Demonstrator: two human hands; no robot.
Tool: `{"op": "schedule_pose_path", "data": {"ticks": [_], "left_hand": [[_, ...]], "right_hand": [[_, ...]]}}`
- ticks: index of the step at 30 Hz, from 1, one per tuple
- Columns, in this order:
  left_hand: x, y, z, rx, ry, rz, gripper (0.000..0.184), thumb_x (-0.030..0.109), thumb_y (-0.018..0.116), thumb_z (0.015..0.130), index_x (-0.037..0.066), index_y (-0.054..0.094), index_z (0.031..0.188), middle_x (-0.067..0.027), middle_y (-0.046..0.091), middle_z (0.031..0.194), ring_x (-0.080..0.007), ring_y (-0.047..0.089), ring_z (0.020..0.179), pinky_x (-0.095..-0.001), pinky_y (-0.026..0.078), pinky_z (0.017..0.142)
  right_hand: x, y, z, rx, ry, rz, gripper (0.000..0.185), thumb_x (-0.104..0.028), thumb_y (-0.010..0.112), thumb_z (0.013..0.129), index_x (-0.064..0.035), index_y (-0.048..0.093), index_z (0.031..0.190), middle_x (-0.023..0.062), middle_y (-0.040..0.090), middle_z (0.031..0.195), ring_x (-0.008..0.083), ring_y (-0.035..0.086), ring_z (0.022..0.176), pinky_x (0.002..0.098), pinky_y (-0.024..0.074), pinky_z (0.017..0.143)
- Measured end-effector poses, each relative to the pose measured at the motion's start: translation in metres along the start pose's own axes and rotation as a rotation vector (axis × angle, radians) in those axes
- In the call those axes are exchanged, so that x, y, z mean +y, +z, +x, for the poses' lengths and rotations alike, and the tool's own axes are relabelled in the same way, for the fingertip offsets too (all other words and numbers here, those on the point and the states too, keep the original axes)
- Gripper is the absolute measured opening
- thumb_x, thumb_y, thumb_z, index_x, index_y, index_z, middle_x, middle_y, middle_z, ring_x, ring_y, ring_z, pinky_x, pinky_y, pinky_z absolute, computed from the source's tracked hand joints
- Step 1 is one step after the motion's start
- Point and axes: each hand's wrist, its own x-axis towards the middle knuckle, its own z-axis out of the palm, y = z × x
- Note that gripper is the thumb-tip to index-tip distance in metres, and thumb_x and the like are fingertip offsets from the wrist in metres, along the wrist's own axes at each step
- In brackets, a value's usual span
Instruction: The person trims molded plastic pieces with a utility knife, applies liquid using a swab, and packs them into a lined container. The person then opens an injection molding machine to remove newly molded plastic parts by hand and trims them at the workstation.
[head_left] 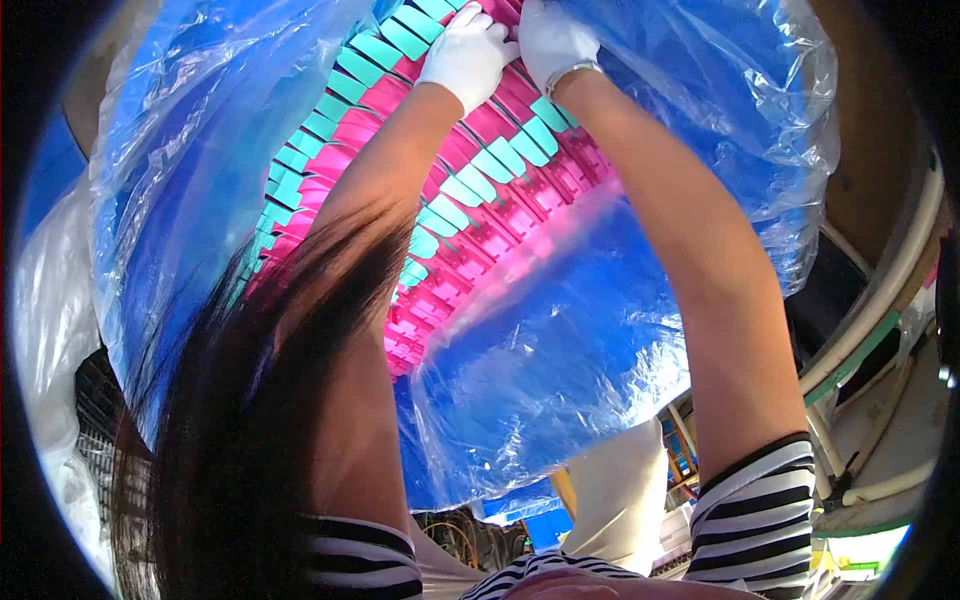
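Left hand (pixel 468 58), right hand (pixel 556 45): gloved, close together at pink parts (pixel 487 122), upper centre; grip indeterminable. Film (pixel 540 400) surrounds parts, presumably against scuffing.

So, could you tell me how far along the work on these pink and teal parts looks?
Done, it seems: pink parts and teal parts sit in close, curved rows. In hand: the left hand and right hand work at the rows' far end; their exact grip is unclear. Left, perhaps: the plastic lies open with room beside the rows, though I cannot tell how much remains.
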Motion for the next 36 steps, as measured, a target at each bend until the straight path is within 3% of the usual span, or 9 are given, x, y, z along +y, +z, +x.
{"op": "schedule_pose_path", "data": {"ticks": [8,10,11,13,14,17,25,31,36], "left_hand": [[0.005,-0.008,-0.004,-0.095,-0.025,0.196,0.029,0.017,0.045,0.084,0.008,0.068,0.098,-0.0129,0.060,0.106,-0.0268,0.051,0.109,-0.0418,0.024,0.110],[0.007,-0.012,-0.007,-0.189,-0.017,0.276,0.039,0.021,0.046,0.085,0.006,0.061,0.118,-0.0158,0.054,0.129,-0.0281,0.040,0.129,-0.0404,0.018,0.114],[0.005,-0.015,-0.013,0.103,-0.004,0.015,0.030,0.011,0.055,0.075,0.002,0.062,0.104,-0.0124,0.059,0.109,-0.0281,0.049,0.114,-0.0394,0.034,0.103],[0.021,-0.028,-0.028,0.256,-0.109,-0.109,0.040,0.013,0.057,0.076,0.000,0.056,0.113,-0.0139,0.056,0.115,-0.0291,0.046,0.119,-0.0411,0.032,0.105],[0.034,-0.043,-0.042,0.164,-0.165,-0.184,0.048,0.016,0.058,0.079,-0.001,0.050,0.123,-0.0172,0.050,0.128,-0.0328,0.042,0.124,-0.0438,0.030,0.107],[0.082,-0.101,-0.106,0.175,-0.292,-0.331,0.045,0.018,0.057,0.083,0.002,0.051,0.124,-0.0167,0.049,0.129,-0.0328,0.044,0.123,-0.0488,0.028,0.108],[0.224,-0.294,-0.319,-0.001,-0.634,-0.551,0.031,0.012,0.060,0.081,0.007,0.060,0.112,-0.0161,0.054,0.117,-0.0348,0.050,0.109,-0.0455,0.039,0.095],[0.300,-0.407,-0.369,-0.072,-0.447,-0.579,0.029,0.013,0.061,0.079,0.004,0.061,0.107,-0.0193,0.054,0.111,-0.0368,0.051,0.104,-0.0455,0.041,0.091],[0.378,-0.460,-0.355,-0.034,-0.330,-0.513,0.027,0.015,0.064,0.076,0.006,0.062,0.101,-0.0186,0.056,0.104,-0.0369,0.052,0.100,-0.0463,0.043,0.087]], "right_hand": [[-0.014,0.019,0.029,-0.189,0.070,-0.119,0.027,-0.021,0.052,0.087,-0.0029,0.056,0.107,0.0194,0.068,0.095,0.0308,0.068,0.089,0.0406,0.0533,0.073],[-0.013,0.010,0.023,-0.232,0.037,-0.150,0.030,-0.022,0.051,0.088,-0.0019,0.054,0.110,0.0204,0.069,0.093,0.0315,0.069,0.086,0.0412,0.0531,0.075],[-0.006,0.012,0.021,-0.227,0.040,-0.159,0.030,-0.022,0.051,0.088,-0.0019,0.054,0.110,0.0204,0.069,0.093,0.0315,0.069,0.086,0.0412,0.0531,0.075],[-0.002,0.007,0.019,-0.203,0.043,0.032,0.042,-0.023,0.055,0.086,0.0015,0.049,0.119,0.0235,0.067,0.098,0.0327,0.068,0.088,0.0431,0.0528,0.079],[0.002,-0.018,0.001,-0.265,-0.103,-0.006,0.036,-0.027,0.052,0.087,0.0033,0.049,0.108,0.0299,0.062,0.097,0.0434,0.062,0.092,0.0487,0.0481,0.083],[-0.008,-0.085,-0.081,-0.121,0.027,0.310,0.053,-0.028,0.052,0.089,0.0011,0.034,0.130,0.0324,0.054,0.111,0.0452,0.059,0.100,0.0498,0.0482,0.084],[0.000,-0.293,-0.424,0.094,0.085,0.638,0.031,-0.016,0.060,0.085,-0.0015,0.053,0.112,0.0174,0.054,0.086,0.0358,0.056,0.078,0.0409,0.0474,0.070],[-0.008,-0.390,-0.745,0.010,0.757,0.538,0.028,-0.015,0.058,0.086,-0.0010,0.052,0.109,0.0188,0.060,0.091,0.0327,0.060,0.085,0.0404,0.0487,0.076],[0.052,-0.431,-0.770,0.023,0.750,0.619,0.033,-0.018,0.056,0.082,0.0011,0.052,0.108,0.0235,0.058,0.095,0.0398,0.057,0.091,0.0443,0.0476,0.079]]}}
